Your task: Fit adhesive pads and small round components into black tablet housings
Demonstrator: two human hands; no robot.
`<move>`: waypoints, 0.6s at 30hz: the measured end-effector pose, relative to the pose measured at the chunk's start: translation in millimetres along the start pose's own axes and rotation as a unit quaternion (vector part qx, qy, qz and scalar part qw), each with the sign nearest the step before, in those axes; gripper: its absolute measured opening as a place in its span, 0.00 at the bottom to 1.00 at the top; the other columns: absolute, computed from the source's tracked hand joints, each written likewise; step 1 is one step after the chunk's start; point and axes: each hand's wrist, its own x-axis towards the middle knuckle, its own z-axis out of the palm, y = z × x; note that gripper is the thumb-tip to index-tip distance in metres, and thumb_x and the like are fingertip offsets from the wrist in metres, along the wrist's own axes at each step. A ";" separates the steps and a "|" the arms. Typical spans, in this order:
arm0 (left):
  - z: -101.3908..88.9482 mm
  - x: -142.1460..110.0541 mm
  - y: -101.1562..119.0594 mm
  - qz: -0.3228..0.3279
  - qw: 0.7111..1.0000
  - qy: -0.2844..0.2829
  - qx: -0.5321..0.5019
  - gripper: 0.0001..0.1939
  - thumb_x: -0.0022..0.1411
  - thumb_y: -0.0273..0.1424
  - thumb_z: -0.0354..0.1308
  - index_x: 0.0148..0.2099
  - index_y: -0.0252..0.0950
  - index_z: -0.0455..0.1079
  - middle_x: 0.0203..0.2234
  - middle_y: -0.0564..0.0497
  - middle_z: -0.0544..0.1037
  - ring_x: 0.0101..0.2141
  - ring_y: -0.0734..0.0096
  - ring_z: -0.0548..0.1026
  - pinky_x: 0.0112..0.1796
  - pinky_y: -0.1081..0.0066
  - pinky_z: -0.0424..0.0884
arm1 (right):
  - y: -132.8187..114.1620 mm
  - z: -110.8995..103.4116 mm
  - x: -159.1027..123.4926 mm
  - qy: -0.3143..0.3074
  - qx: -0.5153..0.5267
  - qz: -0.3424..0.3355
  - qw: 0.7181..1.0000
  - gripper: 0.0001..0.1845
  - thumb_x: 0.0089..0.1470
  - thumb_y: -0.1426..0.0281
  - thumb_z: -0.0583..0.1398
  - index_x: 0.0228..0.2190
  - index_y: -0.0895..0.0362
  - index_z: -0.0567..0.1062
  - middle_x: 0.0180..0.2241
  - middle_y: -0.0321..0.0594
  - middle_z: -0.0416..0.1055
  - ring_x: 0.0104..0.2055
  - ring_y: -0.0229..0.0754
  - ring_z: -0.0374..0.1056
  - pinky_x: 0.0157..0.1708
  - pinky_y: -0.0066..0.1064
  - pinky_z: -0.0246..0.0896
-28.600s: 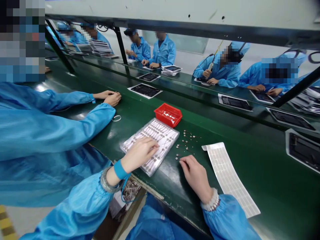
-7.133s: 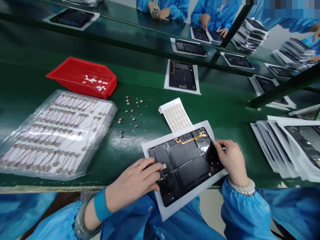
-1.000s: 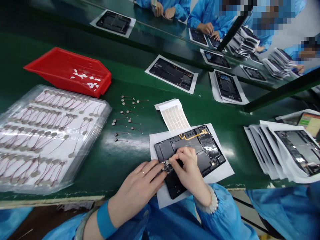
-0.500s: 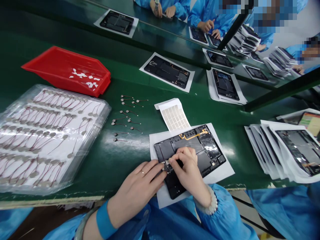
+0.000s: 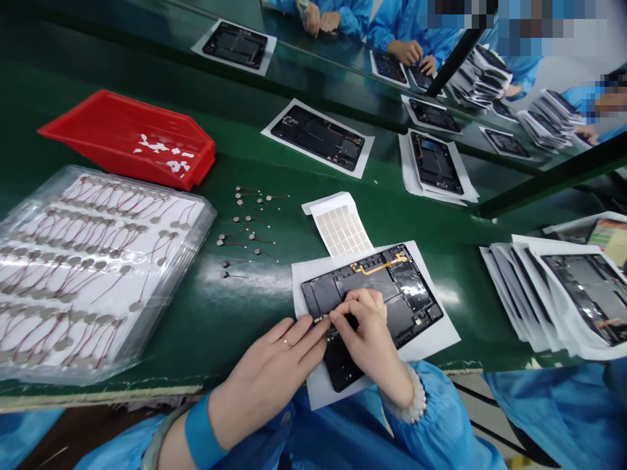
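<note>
A black tablet housing (image 5: 372,290) lies slanted on a white paper sheet (image 5: 443,339) near the bench edge, an orange flex cable (image 5: 379,264) along its far side. My left hand (image 5: 274,365) lies over its left end, fingers stretched out, the fingertips on a small circuit board that they mostly cover. My right hand (image 5: 365,326) is closed in a pinch at the board's right end; whatever its fingertips hold is hidden. Just beyond the housing is a sheet of grey rectangular stickers (image 5: 343,230). Several small round coin-like parts with wires (image 5: 252,236) lie loose to the left.
A clear tray (image 5: 147,333) with rows of wired round parts sits at left, a red bin (image 5: 147,127) behind it. More housings on paper (image 5: 318,137) lie farther back. At right is a papered stack (image 5: 519,287). Co-workers' hands (image 5: 406,52) work across the bench.
My left fingertips have shifted slightly right and up, now covering most of the circuit board that showed before. My right hand has stayed nearly still. The farther housings appear slightly shifted.
</note>
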 end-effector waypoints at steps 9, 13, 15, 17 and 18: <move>-8.1 5.7 -3.1 0.012 0.999 -0.023 -0.018 0.10 0.63 0.26 0.51 0.45 0.38 0.70 0.52 0.51 0.72 0.48 0.66 0.68 0.49 0.66 0.61 | 21.8 -17.8 8.2 0.072 0.037 -0.029 0.996 0.09 0.59 0.68 0.54 0.41 0.55 0.69 0.39 0.44 0.67 0.42 0.44 0.64 0.41 0.38 0.63; -16.6 20.5 -13.2 0.038 0.998 -0.041 -0.026 0.05 0.64 0.30 0.54 0.41 0.37 0.70 0.48 0.52 0.75 0.45 0.65 0.69 0.46 0.66 0.63 | 38.6 -22.6 13.7 0.089 0.047 -0.032 0.994 0.09 0.60 0.67 0.53 0.42 0.55 0.68 0.38 0.43 0.68 0.38 0.43 0.66 0.38 0.36 0.64; -21.1 30.6 -19.2 0.052 0.996 -0.054 -0.038 0.06 0.62 0.33 0.58 0.40 0.37 0.69 0.44 0.52 0.76 0.44 0.63 0.69 0.46 0.65 0.62 | 42.4 -19.7 14.6 0.088 0.031 -0.047 0.995 0.08 0.59 0.68 0.53 0.40 0.55 0.69 0.37 0.43 0.69 0.39 0.44 0.66 0.40 0.38 0.64; -24.3 38.9 -24.0 0.066 0.994 -0.067 -0.052 0.08 0.60 0.34 0.60 0.40 0.37 0.67 0.41 0.52 0.76 0.44 0.63 0.68 0.46 0.65 0.62 | 43.4 -15.9 14.5 0.095 0.019 -0.054 0.994 0.08 0.60 0.68 0.53 0.39 0.55 0.69 0.37 0.44 0.69 0.40 0.44 0.66 0.41 0.38 0.63; -25.2 41.9 -25.7 0.074 0.993 -0.076 -0.061 0.07 0.60 0.33 0.60 0.40 0.37 0.66 0.40 0.52 0.76 0.44 0.63 0.68 0.46 0.65 0.61 | 43.2 -14.3 14.3 0.096 0.015 -0.056 0.994 0.08 0.60 0.69 0.53 0.39 0.55 0.69 0.36 0.44 0.69 0.40 0.45 0.66 0.41 0.38 0.63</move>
